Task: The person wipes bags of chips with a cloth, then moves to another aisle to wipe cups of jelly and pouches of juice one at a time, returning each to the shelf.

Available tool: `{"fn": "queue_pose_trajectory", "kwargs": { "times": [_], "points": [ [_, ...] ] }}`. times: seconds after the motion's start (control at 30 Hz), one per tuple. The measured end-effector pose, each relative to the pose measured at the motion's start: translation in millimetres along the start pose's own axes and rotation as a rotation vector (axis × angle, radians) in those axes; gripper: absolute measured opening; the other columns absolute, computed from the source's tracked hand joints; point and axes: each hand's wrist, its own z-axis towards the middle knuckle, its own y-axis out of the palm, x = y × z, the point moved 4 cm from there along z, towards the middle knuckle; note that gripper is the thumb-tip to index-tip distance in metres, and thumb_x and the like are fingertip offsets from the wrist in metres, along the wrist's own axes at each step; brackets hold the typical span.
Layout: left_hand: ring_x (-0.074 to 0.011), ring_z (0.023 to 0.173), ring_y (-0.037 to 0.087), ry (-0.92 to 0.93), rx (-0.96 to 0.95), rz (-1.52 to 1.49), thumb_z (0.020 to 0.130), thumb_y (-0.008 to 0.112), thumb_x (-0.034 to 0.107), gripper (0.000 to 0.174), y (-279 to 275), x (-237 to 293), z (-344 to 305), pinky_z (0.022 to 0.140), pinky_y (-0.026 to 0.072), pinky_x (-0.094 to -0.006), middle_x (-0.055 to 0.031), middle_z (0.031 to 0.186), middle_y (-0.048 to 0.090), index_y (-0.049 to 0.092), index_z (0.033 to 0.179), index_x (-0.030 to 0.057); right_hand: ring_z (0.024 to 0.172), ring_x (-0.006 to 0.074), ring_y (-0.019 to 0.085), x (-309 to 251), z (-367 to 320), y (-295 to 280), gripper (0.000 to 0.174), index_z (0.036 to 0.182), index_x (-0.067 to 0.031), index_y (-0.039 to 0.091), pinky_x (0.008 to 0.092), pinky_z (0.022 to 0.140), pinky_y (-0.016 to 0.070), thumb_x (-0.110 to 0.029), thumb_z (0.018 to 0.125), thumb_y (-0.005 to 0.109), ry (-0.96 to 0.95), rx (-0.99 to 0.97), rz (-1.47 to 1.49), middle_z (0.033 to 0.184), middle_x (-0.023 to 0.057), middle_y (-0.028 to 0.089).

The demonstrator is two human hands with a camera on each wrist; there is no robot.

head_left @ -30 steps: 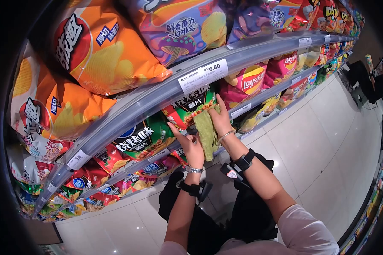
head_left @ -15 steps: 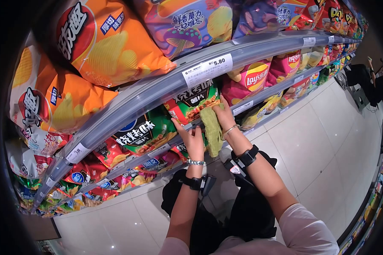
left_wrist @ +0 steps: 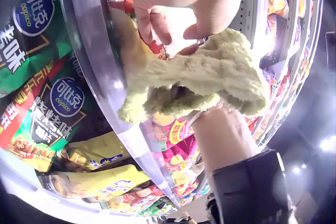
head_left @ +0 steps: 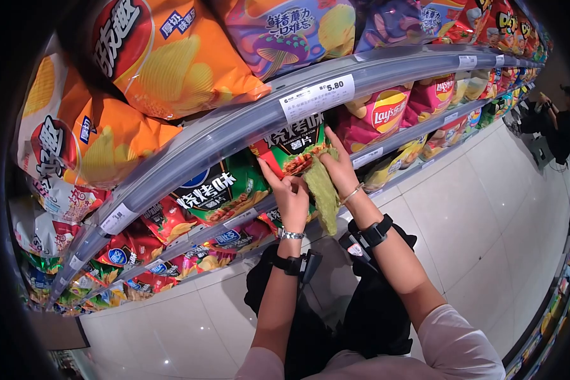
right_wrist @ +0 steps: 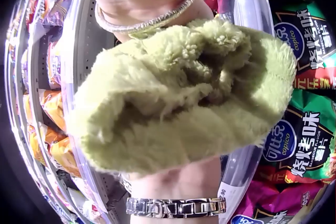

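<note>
A barbecue-flavour potato chip bag (head_left: 294,142), green, black and red, faces out under the upper shelf edge. My left hand (head_left: 291,202) grips its lower left side, one digit stretched along the edge and the other fingers curled. On the lower right, my right hand (head_left: 341,170) holds a fluffy light-green cloth (head_left: 323,196) at the bag's bottom; the rest of the cloth hangs down. In the right wrist view the folded cloth (right_wrist: 184,98) covers most of the right-hand fingers. Between the two wrists, the cloth (left_wrist: 194,77) shows again in the left wrist view.
Left of the held bag lies another green chip bag (head_left: 215,190); to its right are pink Lay's bags (head_left: 381,114). The upper shelf edge (head_left: 247,114) with a price tag (head_left: 316,98) runs above both hands. Another person (head_left: 560,126) is at the far right.
The cloth first spreads over the bag's lower edge, draws toward the right hand, then lies partly across the bottom again. The left hand keeps its place on the bag. The head view shifts slightly.
</note>
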Motion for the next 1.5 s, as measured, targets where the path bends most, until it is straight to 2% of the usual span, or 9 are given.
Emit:
{"fn": "queue_pose_trajectory", "kwargs": {
  "times": [0.17,0.53,0.8,0.97,1.1,1.2,1.4,1.43,1.5],
  "points": [
    [-0.0105,0.069,0.052,0.245,-0.071,0.136,0.078,0.056,-0.011,0.096,-1,1,0,0.069,0.0442,-0.0230,-0.0034,0.073,0.051,-0.012,0.143,0.0057,0.128,0.0196,0.036,-18,-9,8,0.066,0.141,-0.0038,0.029,0.0276,0.103,0.0274,-0.003,0.079,0.053,-0.070,-0.054,-0.022,0.141,0.0126,0.036],
    [-0.0057,0.058,0.041,0.172,0.018,0.020,0.082,0.052,-0.009,0.086,-6,21,16,0.060,0.0398,-0.0195,0.0002,0.067,0.045,-0.005,0.145,0.0069,0.129,0.0193,0.035,-27,-9,10,0.069,0.142,-0.0021,0.024,0.0280,0.105,0.0257,-0.002,0.079,0.052,-0.234,-0.094,-0.151,0.143,0.0130,0.033],
    [-0.0051,0.056,0.044,0.268,0.023,-0.237,0.084,0.046,-0.007,0.066,-18,40,33,0.049,0.0390,-0.0191,-0.0125,0.109,0.054,0.015,0.141,-0.0016,0.124,0.0170,0.040,-38,7,10,0.069,0.141,-0.0028,0.026,0.0271,0.102,0.0295,-0.002,0.077,0.051,-0.168,-0.088,-0.047,0.140,0.0117,0.038],
    [-0.0048,0.053,0.041,0.270,-0.019,-0.118,0.084,0.048,-0.006,0.068,-20,34,33,0.049,0.0357,-0.0199,-0.0013,0.070,0.051,0.014,0.143,-0.0001,0.124,0.0165,0.040,-40,3,16,0.072,0.142,-0.0037,0.024,0.0264,0.101,0.0298,-0.002,0.076,0.051,-0.141,-0.110,-0.059,0.140,0.0114,0.037],
    [-0.0049,0.056,0.045,0.255,-0.026,0.204,0.086,0.047,-0.005,0.072,-23,22,31,0.051,0.0392,-0.0185,-0.0058,0.084,0.056,0.007,0.145,0.0041,0.117,0.0123,0.042,-26,1,15,0.070,0.142,-0.0036,0.025,0.0242,0.096,0.0333,0.000,0.078,0.051,-0.173,-0.096,-0.123,0.136,0.0066,0.041],
    [-0.0044,0.053,0.043,0.267,0.012,0.246,0.088,0.051,0.000,0.076,-17,19,26,0.050,0.0370,-0.0189,0.0033,0.062,0.044,0.001,0.145,0.0053,0.122,0.0142,0.039,-17,1,11,0.070,0.142,-0.0036,0.025,0.0254,0.100,0.0302,0.000,0.077,0.052,-0.170,-0.084,-0.179,0.139,0.0087,0.038],
    [-0.0051,0.053,0.040,0.148,0.010,0.383,0.088,0.059,0.011,0.078,-19,-8,19,0.047,0.0351,-0.0219,-0.0016,0.067,0.048,0.005,0.143,-0.0005,0.128,0.0189,0.035,-3,-2,4,0.072,0.143,-0.0052,0.023,0.0272,0.103,0.0275,-0.005,0.078,0.054,-0.084,-0.096,-0.257,0.142,0.0132,0.034],
    [-0.0123,0.053,0.043,0.047,-0.005,0.364,0.083,0.066,0.018,0.077,-19,-8,18,0.051,0.0409,-0.0284,-0.0128,0.082,0.051,0.020,0.137,-0.0097,0.133,0.0224,0.031,1,-2,3,0.074,0.143,-0.0043,0.021,0.0284,0.106,0.0247,-0.009,0.078,0.056,-0.045,-0.126,-0.257,0.144,0.0157,0.030],
    [-0.0130,0.054,0.044,0.078,-0.001,0.387,0.083,0.066,0.018,0.076,-18,-6,15,0.052,0.0415,-0.0285,-0.0144,0.088,0.052,0.020,0.137,-0.0097,0.133,0.0222,0.031,6,-1,1,0.074,0.143,-0.0052,0.020,0.0283,0.106,0.0246,-0.009,0.078,0.056,-0.043,-0.126,-0.256,0.145,0.0155,0.030]
  ]
}}
